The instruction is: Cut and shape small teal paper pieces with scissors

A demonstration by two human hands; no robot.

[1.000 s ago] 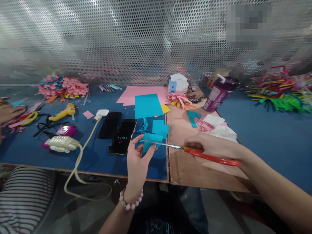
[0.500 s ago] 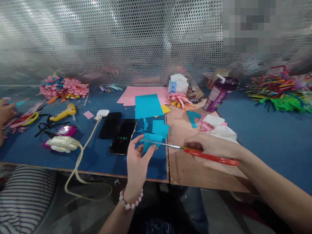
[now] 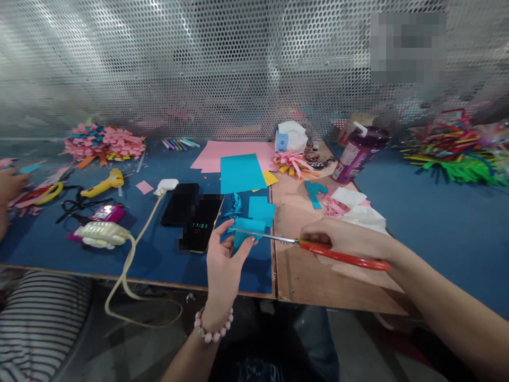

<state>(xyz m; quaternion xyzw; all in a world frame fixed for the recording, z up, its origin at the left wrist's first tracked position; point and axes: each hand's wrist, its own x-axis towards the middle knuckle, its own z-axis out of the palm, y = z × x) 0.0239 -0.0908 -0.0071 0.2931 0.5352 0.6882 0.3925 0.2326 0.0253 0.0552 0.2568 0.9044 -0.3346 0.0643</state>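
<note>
- My left hand (image 3: 223, 260) pinched a small blue paper piece (image 3: 243, 233) between thumb and fingers, holding it just above the near edge of the desk (image 3: 119, 249).
- My right hand (image 3: 345, 241) was closed around the red handles of a pair of scissors (image 3: 318, 249), with the metal blades pointing left and reaching into the blue paper piece.
- A bead bracelet (image 3: 212, 326) sat on my left wrist.
- Just left of the paper, two phones (image 3: 193, 212) lay side by side on the blue desk surface.
- Farther back lay a blue paper sheet (image 3: 240, 172) over a pink paper sheet (image 3: 234, 154).
- On the bare wooden board (image 3: 310, 270) to the right lay paper scraps, and a purple bottle (image 3: 358, 151) leaned at the far end.
- At the left of the desk were a yellow glue gun (image 3: 105, 183) and a cream-coloured device (image 3: 101, 233) with a cable hanging over the near edge.
- At the far left edge, another person's hand (image 3: 10, 183) rested near yellow-handled scissors (image 3: 45, 193).
- A perforated metal screen (image 3: 222, 63) rose behind the desk.
</note>
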